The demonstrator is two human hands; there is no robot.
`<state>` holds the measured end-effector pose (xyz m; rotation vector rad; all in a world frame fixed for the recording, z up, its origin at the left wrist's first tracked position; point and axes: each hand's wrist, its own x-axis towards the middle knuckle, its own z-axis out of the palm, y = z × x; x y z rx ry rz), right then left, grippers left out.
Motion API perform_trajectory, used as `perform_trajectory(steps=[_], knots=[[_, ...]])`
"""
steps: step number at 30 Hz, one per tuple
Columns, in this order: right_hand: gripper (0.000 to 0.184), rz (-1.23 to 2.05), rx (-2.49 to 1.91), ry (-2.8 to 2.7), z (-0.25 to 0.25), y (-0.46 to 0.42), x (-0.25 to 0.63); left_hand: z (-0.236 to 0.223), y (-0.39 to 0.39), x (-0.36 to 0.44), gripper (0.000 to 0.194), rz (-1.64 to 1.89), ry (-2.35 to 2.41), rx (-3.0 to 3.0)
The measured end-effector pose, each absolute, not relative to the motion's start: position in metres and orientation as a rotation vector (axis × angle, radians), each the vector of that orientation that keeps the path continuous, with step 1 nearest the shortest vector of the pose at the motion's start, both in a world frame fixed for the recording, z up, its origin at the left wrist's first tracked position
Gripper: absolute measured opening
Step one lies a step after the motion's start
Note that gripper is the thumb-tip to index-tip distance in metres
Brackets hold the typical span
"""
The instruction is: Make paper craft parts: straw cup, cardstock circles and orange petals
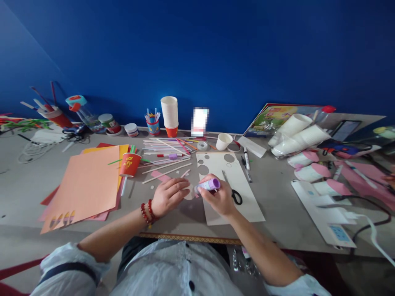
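Note:
My right hand (217, 196) is closed around a glue stick (211, 184) with a purple end, tilted so its lower end is over a small white paper circle (189, 192). My left hand (170, 196) has its fingers together and holds the left edge of that circle down on the table. Under my right wrist lies a white paper sheet (236, 216) with round holes cut in it. Scissors (236, 197) with black handles rest on the sheet, partly hidden by my right hand. A pink paper strip (160, 176) lies just beyond my left hand.
Coloured paper sheets (89, 181) and a red paper cup (130, 165) with straws lie left. Several paper sticks (168, 146) are spread behind my hands. A stack of white cups (169, 112) stands at the wall. A power strip (321, 213) with cables lies right.

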<state>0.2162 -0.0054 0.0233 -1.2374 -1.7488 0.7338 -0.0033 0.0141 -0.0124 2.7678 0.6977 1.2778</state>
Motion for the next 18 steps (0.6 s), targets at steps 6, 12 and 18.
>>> perform_trajectory(steps=[6,12,18], knots=[[0.008,0.738,-1.244,-1.814,0.0165,-0.006,0.2159,-0.0126,0.0138,-0.0029,0.015,1.281,0.696,2.775],[0.008,0.779,-1.21,-1.725,0.0167,-0.0079,0.2121,-0.0156,0.015,-0.0035,0.016,1.301,0.741,2.769],[0.008,0.793,-1.208,-1.763,0.016,-0.0094,0.2086,-0.0181,0.0147,-0.0055,0.013,1.302,0.733,2.751]])
